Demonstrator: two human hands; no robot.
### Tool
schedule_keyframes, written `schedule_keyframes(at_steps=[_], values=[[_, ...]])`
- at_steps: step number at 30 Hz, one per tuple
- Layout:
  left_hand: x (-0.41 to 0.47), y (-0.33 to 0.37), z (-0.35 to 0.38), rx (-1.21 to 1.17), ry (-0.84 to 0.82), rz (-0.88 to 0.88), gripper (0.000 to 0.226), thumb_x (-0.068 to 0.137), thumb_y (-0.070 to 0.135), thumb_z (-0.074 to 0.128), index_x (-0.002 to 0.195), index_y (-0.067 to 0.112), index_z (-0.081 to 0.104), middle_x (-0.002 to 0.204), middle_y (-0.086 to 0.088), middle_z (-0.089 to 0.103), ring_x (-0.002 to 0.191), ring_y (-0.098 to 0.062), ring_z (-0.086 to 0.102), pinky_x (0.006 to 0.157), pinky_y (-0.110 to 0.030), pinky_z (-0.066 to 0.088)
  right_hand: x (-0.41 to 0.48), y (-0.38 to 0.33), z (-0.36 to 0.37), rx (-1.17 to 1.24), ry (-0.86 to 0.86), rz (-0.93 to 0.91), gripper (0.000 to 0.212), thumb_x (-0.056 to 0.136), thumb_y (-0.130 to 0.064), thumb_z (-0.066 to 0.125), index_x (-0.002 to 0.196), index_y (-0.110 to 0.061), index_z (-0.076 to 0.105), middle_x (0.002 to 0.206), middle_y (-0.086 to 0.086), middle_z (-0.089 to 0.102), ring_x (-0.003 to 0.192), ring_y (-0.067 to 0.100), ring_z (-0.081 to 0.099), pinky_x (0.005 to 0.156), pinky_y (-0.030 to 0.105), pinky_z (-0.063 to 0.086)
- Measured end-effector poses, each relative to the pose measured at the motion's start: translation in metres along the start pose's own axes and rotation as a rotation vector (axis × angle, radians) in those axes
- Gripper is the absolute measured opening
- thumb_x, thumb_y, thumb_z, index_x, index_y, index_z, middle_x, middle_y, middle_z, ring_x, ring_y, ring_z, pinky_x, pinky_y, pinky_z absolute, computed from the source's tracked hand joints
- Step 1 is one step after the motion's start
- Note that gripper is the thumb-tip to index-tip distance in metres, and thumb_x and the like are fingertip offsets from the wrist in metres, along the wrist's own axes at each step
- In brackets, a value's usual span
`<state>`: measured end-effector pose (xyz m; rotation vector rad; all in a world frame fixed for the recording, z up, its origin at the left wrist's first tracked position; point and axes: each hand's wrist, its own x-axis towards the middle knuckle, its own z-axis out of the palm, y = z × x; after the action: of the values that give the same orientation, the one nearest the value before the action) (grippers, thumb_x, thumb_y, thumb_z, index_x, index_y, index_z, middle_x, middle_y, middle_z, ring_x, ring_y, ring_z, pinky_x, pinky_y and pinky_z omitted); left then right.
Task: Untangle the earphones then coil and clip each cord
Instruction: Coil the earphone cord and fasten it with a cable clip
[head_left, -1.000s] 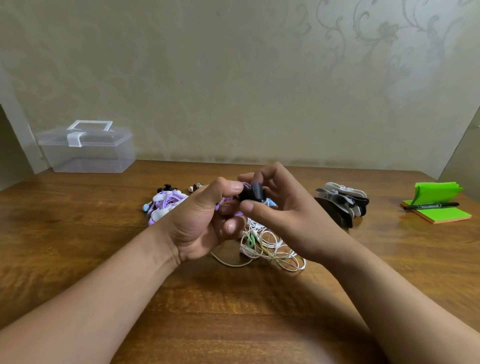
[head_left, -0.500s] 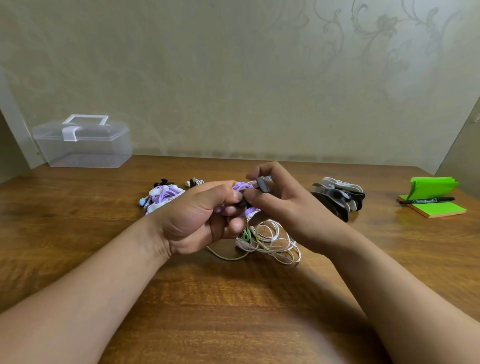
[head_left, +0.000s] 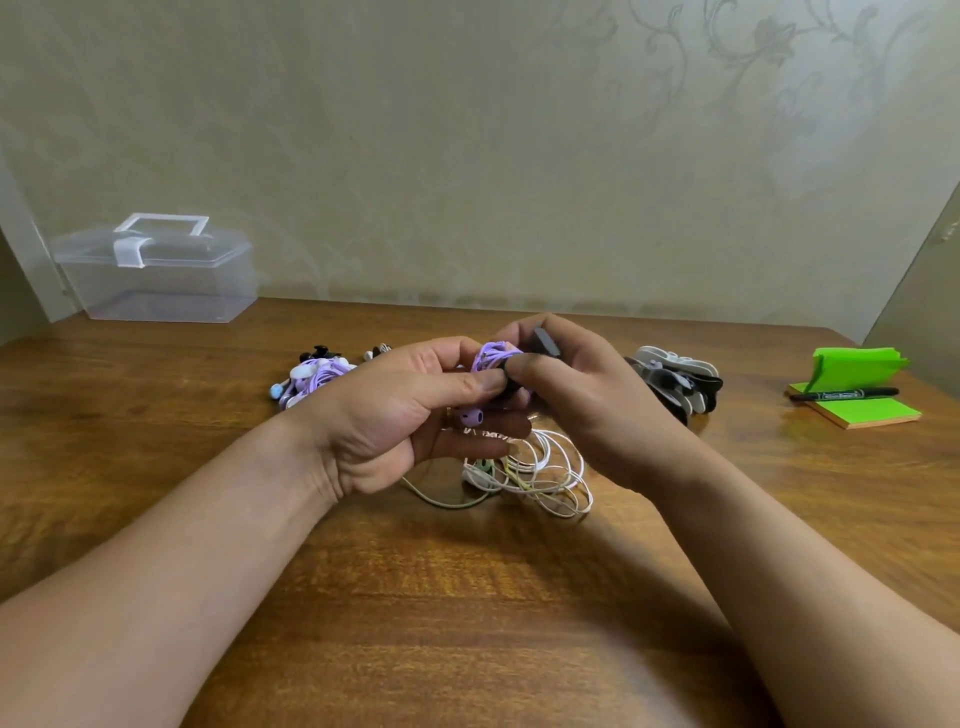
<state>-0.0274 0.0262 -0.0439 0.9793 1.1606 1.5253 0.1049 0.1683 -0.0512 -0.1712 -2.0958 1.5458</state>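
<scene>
Fingers: left hand (head_left: 384, 415) grips coiled purple earphones (head_left: 493, 356) | right hand (head_left: 587, 405) pinches black clip (head_left: 543, 340)

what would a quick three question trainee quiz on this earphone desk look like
1. True or false: the clear plastic box stands at the far left of the table.
2. What lies across the green sticky notes? A) a black marker B) scissors C) a spoon
3. Fill in: the left hand holds a ___ earphone coil while the right hand pinches a black clip beside it.

Key: 1 true; 2 A; 3 purple
</scene>
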Motion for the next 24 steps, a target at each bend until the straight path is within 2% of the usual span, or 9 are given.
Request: schedule_keyframes(at_steps=[2,5,9,12,16,18,21,24], values=[[0.002,-0.004,-0.001,0.003,0.035,0.023,0.018,0.086,0.012,0.067,0.104,0.01,0.068,0.096,-0.011,0.074,0.089,-0.02,0.071,0.078,-0.036,0.063,-0.001,0.001,0.001,-0.082,0.021,-0.039,0.028,0.091,-0.023,0.061,0.115,-0.009,0.064,0.101,0.013,0.07,0.087,0.029,0.068,0.083,0.043,0.058],[0.004,-0.009,-0.001,0.056,0.087,0.08,0.024,0.084,0.014,0.07,0.107,0.009,0.069,0.102,-0.012,0.07,0.1,-0.027,0.061,0.085,-0.034,0.051,-0.002,-0.001,0.0,-0.156,0.02,-0.064,0.022,0.098,-0.02,0.063,0.118,-0.012,0.064,0.107,0.017,0.069,0.097,0.037,0.068,0.084,0.044,0.06],[0.005,-0.011,0.003,0.062,0.138,0.157,0.016,0.084,0.009,0.069,0.1,0.008,0.069,0.095,-0.009,0.075,0.091,-0.018,0.07,0.08,-0.025,0.056,-0.001,-0.003,-0.002,-0.219,0.016,-0.078,0.015,0.101,-0.018,0.062,0.115,-0.013,0.066,0.101,0.011,0.069,0.087,0.022,0.067,0.079,0.037,0.057],[0.005,-0.012,0.004,0.117,0.178,0.186,0.011,0.092,0.002,0.066,0.101,0.007,0.069,0.092,-0.008,0.075,0.086,-0.015,0.072,0.076,-0.023,0.059,-0.001,-0.003,-0.002,-0.233,0.036,-0.085,0.017,0.097,-0.022,0.064,0.11,-0.011,0.064,0.09,0.011,0.065,0.079,0.018,0.056,0.072,0.046,0.051],[0.004,-0.013,0.007,0.117,0.214,0.198,0.012,0.095,-0.003,0.063,0.105,0.001,0.066,0.092,-0.012,0.073,0.084,-0.017,0.071,0.078,-0.028,0.062,-0.001,-0.002,-0.004,-0.262,0.021,-0.061,0.022,0.095,-0.029,0.065,0.111,-0.014,0.064,0.096,0.013,0.068,0.081,0.018,0.059,0.08,0.057,0.054],[0.004,-0.013,0.01,0.109,0.243,0.212,0.011,0.094,-0.002,0.064,0.105,0.001,0.067,0.089,-0.012,0.073,0.082,-0.018,0.071,0.073,-0.027,0.062,-0.001,-0.002,-0.005,-0.258,0.016,-0.068,0.025,0.095,-0.034,0.066,0.112,-0.016,0.065,0.096,0.005,0.07,0.082,0.014,0.062,0.079,0.05,0.056],[0.004,-0.014,0.011,0.109,0.254,0.233,0.011,0.094,-0.002,0.064,0.104,0.002,0.066,0.089,-0.013,0.073,0.083,-0.019,0.073,0.07,-0.026,0.06,-0.001,-0.002,-0.006,-0.242,-0.008,-0.077,0.022,0.098,-0.032,0.067,0.113,-0.017,0.064,0.093,-0.01,0.069,0.081,0.006,0.063,0.074,0.032,0.054],[0.004,-0.014,0.008,0.149,0.222,0.228,0.01,0.096,0.0,0.063,0.105,0.003,0.064,0.088,-0.013,0.073,0.081,-0.018,0.072,0.071,-0.029,0.062,-0.002,-0.001,-0.009,-0.291,-0.035,-0.075,0.017,0.102,-0.03,0.066,0.113,-0.018,0.062,0.091,-0.011,0.066,0.078,0.003,0.059,0.072,0.028,0.05]])
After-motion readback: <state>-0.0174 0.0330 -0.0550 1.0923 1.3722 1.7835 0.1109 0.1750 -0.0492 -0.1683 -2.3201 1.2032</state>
